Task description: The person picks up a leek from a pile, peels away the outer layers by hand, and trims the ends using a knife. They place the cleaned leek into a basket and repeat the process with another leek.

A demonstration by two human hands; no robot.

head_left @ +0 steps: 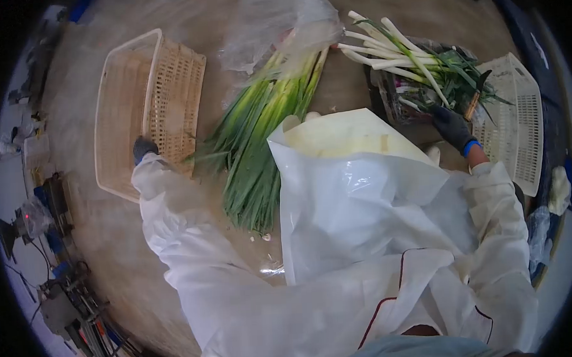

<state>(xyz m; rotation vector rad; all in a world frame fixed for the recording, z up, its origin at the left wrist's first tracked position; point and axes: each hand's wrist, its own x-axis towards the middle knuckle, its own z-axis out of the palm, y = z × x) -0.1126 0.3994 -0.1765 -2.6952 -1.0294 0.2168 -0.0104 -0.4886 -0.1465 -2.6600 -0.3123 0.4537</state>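
My left hand (145,148), in a dark glove, is closed over the near rim of a cream plastic basket (175,94), which is tilted with its slotted side showing. My right hand (451,126), gloved with a blue cuff, is at a dark crate (384,97) of leeks (415,61). Its fingers look curled, but what they grip is hidden. Beside it a wooden-handled knife (471,106) with a dark blade points away. A large bunch of green leeks (258,135) lies on the floor between my hands, its white ends under clear plastic film (286,32).
A white plastic basket (519,120) stands at the right, beyond my right hand. A white apron (357,194) spreads over my lap. Machinery and cables (68,303) line the left edge. Small scraps lie on the brown floor (227,9).
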